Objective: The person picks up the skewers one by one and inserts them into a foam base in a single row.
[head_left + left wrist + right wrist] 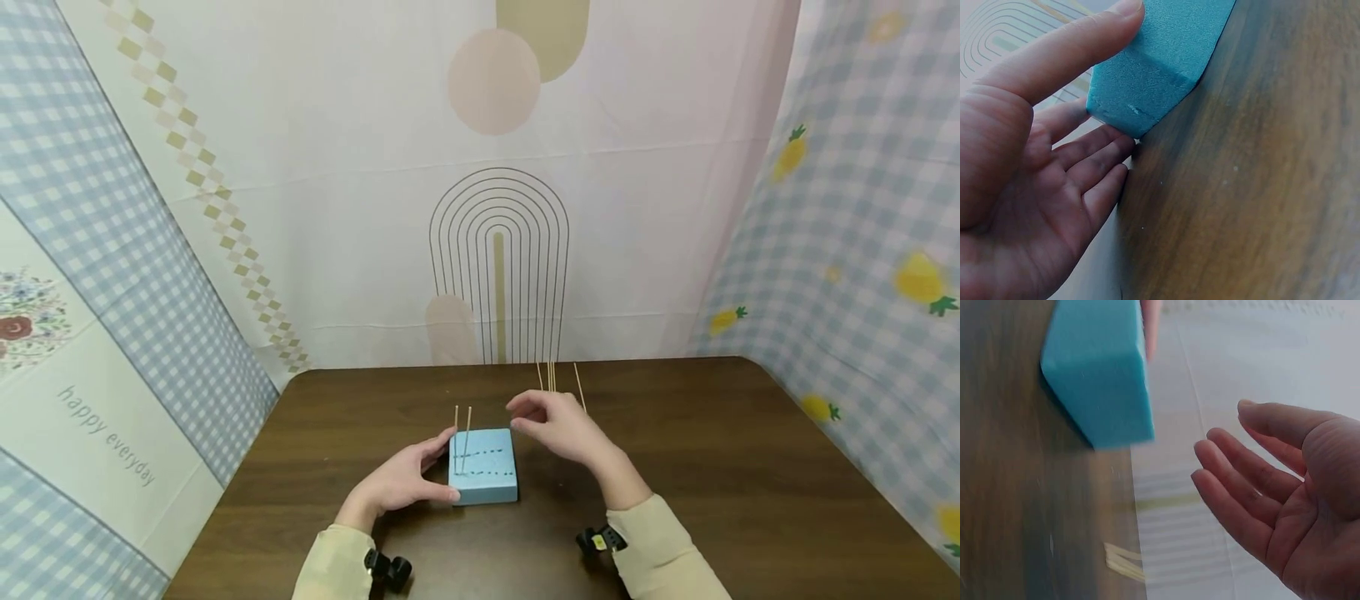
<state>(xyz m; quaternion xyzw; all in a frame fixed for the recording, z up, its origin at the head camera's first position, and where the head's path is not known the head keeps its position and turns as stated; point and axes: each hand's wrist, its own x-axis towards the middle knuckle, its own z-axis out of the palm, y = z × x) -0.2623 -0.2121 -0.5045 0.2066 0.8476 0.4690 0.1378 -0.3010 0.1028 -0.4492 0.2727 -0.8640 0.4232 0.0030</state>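
**Foam block held steady, sticks waiting behind**

Foam block [483,467], blue, sits near the middle of the wooden table [750,467], with two thin sticks [462,433] standing upright in its left side. The left hand [401,483] braces its left edge, thumb on top and fingers straight along the side. The right hand [558,427] hovers empty and relaxed above the block's far right corner. Loose sticks [555,379] lie just beyond it. Judging by this, firm bracing should keep each stick going in straight.
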